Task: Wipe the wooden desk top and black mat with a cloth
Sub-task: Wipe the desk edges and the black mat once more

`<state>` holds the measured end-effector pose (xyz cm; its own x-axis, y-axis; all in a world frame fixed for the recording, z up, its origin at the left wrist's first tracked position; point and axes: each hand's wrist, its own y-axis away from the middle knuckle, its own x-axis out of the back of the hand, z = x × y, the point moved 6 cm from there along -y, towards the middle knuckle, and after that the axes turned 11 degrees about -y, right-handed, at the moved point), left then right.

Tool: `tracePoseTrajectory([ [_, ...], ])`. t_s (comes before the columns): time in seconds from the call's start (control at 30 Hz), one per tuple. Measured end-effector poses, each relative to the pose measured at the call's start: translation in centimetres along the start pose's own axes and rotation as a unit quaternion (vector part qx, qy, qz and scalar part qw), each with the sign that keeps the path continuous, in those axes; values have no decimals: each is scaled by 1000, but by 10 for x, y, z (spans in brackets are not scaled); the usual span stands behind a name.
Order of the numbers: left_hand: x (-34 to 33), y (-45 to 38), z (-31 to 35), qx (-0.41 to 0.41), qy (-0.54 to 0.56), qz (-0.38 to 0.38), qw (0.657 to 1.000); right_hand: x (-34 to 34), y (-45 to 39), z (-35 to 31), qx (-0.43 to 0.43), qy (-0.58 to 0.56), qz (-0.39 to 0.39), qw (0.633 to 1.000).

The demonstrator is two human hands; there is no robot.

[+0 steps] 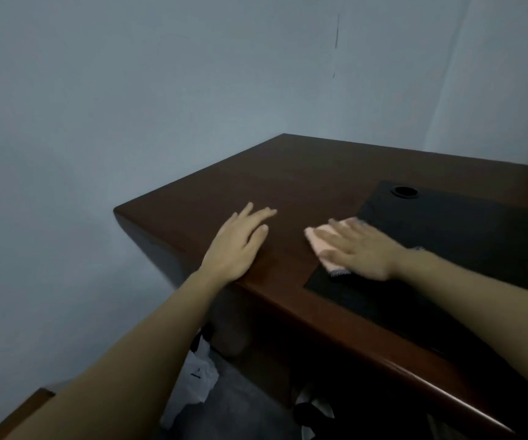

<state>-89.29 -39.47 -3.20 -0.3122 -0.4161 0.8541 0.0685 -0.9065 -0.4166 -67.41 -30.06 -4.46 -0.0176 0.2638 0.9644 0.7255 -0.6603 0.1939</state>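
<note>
1. There is one view only, from a camera worn on the person's head.
2. It looks forward and down across the desk top point(288, 185) toward its far left corner and the pale wall point(129, 90).
3. It sits close: both forearms reach in from the bottom edge.
4. The wide lens bends the desk's edges.

From my feed I see two bare forearms, no sleeves reaching into view. The left hand point(235, 246) wears no ring or watch. At the wrist of the right hand point(362, 249) sits something small and greyish (too blurred to identify).
</note>
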Motion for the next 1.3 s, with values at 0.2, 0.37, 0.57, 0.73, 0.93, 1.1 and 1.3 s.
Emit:
tracePoseTrajectory([
  [0.2,-4,-8,-6,29,-16,-9,999,0,-40,12,-107,-13,22,994],
  [0.37,-4,-5,-6,33,-2,-23,999,-23,-7,-82,33,7,-11,999],
  [0.57,-9,-5,-3,30,-65,-63,995,-25,60,-52,116,-3,-19,993],
  [0.73,-14,-7,-7,44,-88,-88,991,-4,40,55,-58,-7,10,998],
  [0.93,-21,-13,-8,46,-96,-140,984,-13,13,11,-100,2,23,995],
  [1.1,-17,-10,-8,36,-107,-126,986,-35,67,-71,64,10,13,998],
  [1.3,-16,-7,-6,26,-121,-115,986,-20,93,-6,38,-10,-19,999],
])
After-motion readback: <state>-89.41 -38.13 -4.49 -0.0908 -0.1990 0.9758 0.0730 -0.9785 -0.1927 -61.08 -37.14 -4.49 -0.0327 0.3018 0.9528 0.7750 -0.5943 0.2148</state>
